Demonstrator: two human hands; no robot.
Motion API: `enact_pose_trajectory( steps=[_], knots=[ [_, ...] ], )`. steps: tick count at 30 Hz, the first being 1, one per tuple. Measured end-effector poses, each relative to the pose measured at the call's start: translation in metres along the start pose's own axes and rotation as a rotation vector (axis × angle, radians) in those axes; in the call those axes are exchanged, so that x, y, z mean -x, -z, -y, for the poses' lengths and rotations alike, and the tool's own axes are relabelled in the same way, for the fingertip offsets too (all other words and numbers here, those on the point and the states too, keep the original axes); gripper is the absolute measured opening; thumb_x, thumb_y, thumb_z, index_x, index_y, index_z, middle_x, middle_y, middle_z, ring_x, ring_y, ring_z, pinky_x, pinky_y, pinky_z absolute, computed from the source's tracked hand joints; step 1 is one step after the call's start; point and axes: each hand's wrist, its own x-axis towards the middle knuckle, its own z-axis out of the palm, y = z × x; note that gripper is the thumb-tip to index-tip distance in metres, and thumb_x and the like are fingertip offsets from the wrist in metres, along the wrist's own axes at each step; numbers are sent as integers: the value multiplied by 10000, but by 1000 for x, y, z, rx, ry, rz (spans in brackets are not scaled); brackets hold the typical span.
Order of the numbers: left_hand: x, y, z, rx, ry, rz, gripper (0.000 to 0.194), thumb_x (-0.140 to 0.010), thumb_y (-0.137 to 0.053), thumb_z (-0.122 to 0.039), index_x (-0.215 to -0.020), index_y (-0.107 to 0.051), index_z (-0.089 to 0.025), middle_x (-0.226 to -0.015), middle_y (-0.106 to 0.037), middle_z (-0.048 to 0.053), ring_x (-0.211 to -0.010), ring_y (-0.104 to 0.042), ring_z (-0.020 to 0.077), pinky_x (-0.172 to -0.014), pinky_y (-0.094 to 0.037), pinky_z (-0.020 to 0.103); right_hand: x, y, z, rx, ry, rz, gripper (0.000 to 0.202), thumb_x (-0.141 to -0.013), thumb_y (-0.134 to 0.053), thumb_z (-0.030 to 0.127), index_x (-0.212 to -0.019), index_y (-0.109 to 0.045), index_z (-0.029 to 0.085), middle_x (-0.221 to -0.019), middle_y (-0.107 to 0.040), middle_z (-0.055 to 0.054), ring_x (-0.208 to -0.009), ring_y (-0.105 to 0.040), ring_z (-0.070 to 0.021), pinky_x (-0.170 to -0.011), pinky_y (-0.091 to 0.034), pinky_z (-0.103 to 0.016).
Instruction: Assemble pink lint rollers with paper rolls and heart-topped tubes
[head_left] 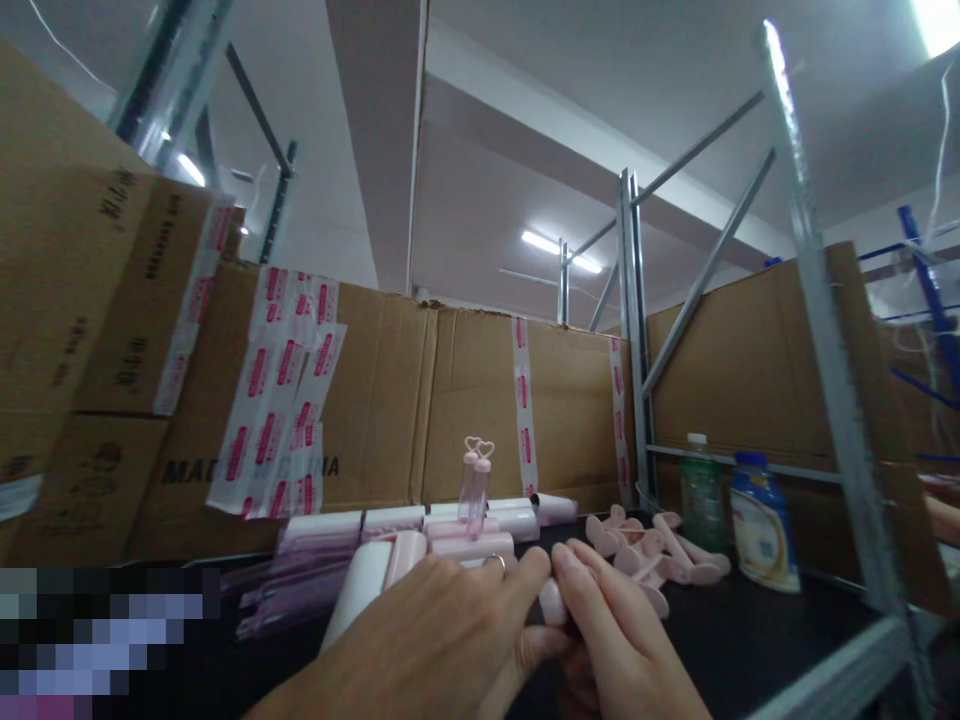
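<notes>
My left hand (442, 635) and my right hand (626, 640) meet at the front of the black tabletop, fingertips close together. A small rounded pale pink piece (553, 603) shows between them, pinched by the fingers of both hands; its lower part is hidden. Beyond my left hand lie a white cylinder (358, 592) and a pink cylinder (407, 553), partly covered by it. Behind the hands stand two clear pink tubes (474, 495) with heart-shaped loops on top. Several light pink plastic parts (645, 555) with disc-like ends lie heaped past my right hand.
Several white and pink cylinders (469, 546) lie in a row at the back. Clear purplish tubes (296, 595) are at left. A green bottle (703, 490) and a blue-capped bottle (763, 522) stand at right. Cardboard walls (472, 400) and metal posts (806, 240) enclose the table.
</notes>
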Motion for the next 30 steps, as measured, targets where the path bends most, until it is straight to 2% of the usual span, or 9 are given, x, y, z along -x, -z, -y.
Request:
enact_pose_trajectory(
  steps=[3,5,7,9,11,15,17,22,30],
  knots=[
    [-1,1,2,71,50,-32,219,-992,-426,-323,-1024,-620,-228,-966,-741,79,-857,-697,273,-789,-500,374,-4,-9,11,-99,-158,83,592,-741,-662,761,-920,-625,198,-563,-532,57,-378,-360,-51,-351,-286,-157],
    [-4,5,8,154,114,-72,224,-1000,-406,-347,-1006,-601,-237,-885,-726,51,-817,-693,260,-764,-497,361,-9,-12,14,-121,-182,180,660,-712,-573,860,-794,-547,206,-476,-409,100,-357,-261,-34,-342,-220,-146],
    [-7,8,20,291,205,-149,254,-1026,-344,-378,-1018,-569,-258,-809,-687,13,-748,-674,222,-699,-492,320,-14,-12,14,-93,-123,229,676,-713,-523,891,-738,-485,217,-477,-406,98,-359,-245,-34,-335,-182,-153],
    [-9,9,39,455,327,-268,269,-1039,-305,-437,-1071,-519,-276,-737,-626,-23,-649,-635,187,-596,-473,278,-18,-9,12,-27,-22,197,623,-774,-525,843,-769,-484,221,-528,-458,83,-382,-285,-43,-345,-169,-165],
    [-11,8,60,593,432,-399,256,-1019,-362,-493,-1106,-472,-279,-690,-572,-54,-562,-603,166,-524,-463,263,-22,-5,7,29,53,153,555,-843,-517,780,-838,-491,226,-569,-480,80,-413,-306,-49,-365,-169,-176],
    [-15,3,94,772,500,-572,234,-946,-503,-468,-996,-444,-248,-749,-589,-57,-584,-673,172,-544,-537,295,-30,2,-5,110,103,171,526,-897,-439,759,-903,-474,234,-583,-479,82,-419,-264,-63,-369,-135,-216],
    [-17,-1,103,849,537,-598,266,-904,-544,-471,-973,-434,-239,-739,-590,-62,-568,-686,178,-524,-555,302,-35,5,-11,159,96,203,524,-912,-404,754,-916,-470,235,-599,-492,73,-426,-273,-71,-373,-128,-234],
    [-18,-15,111,928,614,-590,334,-844,-602,-488,-976,-437,-229,-723,-606,-62,-563,-705,194,-514,-585,326,-37,11,-18,259,34,274,469,-962,-358,690,-906,-461,235,-656,-519,53,-485,-365,-92,-414,-203,-247],
    [-22,-37,110,935,581,-544,291,-830,-623,-431,-930,-440,-228,-743,-603,-50,-615,-691,178,-609,-629,377,-41,15,-20,299,88,294,422,-1004,-317,610,-882,-460,231,-641,-525,53,-511,-395,-103,-467,-248,-262]
  ],
)
